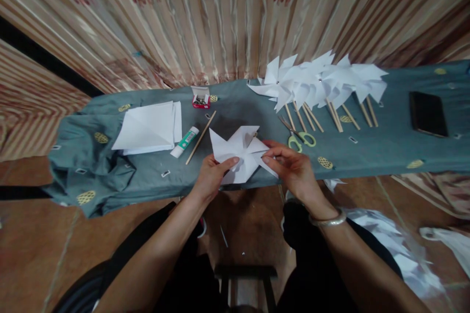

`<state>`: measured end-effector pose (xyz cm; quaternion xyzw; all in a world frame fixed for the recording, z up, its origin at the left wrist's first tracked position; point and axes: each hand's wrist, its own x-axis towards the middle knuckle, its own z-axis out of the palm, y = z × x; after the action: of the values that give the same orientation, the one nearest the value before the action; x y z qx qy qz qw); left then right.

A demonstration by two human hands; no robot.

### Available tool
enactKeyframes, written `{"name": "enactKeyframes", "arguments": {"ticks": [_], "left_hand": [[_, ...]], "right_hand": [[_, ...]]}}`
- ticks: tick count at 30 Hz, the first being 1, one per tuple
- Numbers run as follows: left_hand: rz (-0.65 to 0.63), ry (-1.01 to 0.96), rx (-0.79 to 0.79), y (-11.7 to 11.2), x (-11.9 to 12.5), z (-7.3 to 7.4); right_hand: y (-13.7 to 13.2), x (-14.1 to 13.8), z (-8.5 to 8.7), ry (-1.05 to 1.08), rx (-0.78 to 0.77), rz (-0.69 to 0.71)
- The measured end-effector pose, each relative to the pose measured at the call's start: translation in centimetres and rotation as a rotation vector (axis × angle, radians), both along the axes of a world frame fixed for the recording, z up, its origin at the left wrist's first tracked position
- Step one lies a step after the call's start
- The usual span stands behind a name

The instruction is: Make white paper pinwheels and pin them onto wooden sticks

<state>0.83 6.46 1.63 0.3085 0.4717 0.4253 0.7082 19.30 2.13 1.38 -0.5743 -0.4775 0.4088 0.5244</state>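
Observation:
A white paper pinwheel is held over the table's front edge, its folded blades fanned round the middle. My left hand grips its lower left side, thumb on top near the centre. With fingertips pinched, my right hand holds a blade at the right. Whatever lies under the paper is hidden. A wooden stick and a glue stick rest to the left of the pinwheel. Behind it is a small red-and-white box of metal pins or tacks, lid up. Scissors with green handles lie near my right hand.
A stack of white paper squares lies on the left of the cloth-covered table. Several pinwheels on sticks overlap at the back right, left of a black phone. Curtains hang behind. Paper scraps lie on the floor.

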Motion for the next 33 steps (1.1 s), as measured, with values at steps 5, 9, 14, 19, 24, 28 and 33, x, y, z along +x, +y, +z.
{"name": "enactKeyframes", "arguments": {"ticks": [5, 9, 14, 19, 24, 28, 33], "left_hand": [[0.007, 0.048, 0.050, -0.2, 0.2, -0.8], [-0.020, 0.085, 0.083, -0.6, 0.5, -0.4], [-0.036, 0.076, 0.097, -1.1, 0.8, 0.1], [-0.062, 0.075, 0.104, -1.3, 1.0, 0.2], [-0.076, 0.073, 0.110, -1.3, 0.8, 0.2], [-0.077, 0.070, 0.112, -1.4, 0.7, 0.1], [-0.084, 0.077, 0.118, -1.5, 0.7, 0.1]], "right_hand": [[-0.7, -0.3, 0.6, -0.270, 0.091, -0.025], [-1.0, -0.7, 1.0, -0.430, 0.181, 0.033], [-1.0, -0.9, 1.2, -0.507, 0.189, 0.083], [-0.9, -0.8, 0.7, -0.607, 0.243, 0.083], [-0.9, -0.7, 0.0, -0.668, 0.310, 0.066], [-0.9, -0.7, -0.1, -0.672, 0.320, 0.066], [-0.9, -0.8, -0.1, -0.667, 0.317, 0.057]]}}
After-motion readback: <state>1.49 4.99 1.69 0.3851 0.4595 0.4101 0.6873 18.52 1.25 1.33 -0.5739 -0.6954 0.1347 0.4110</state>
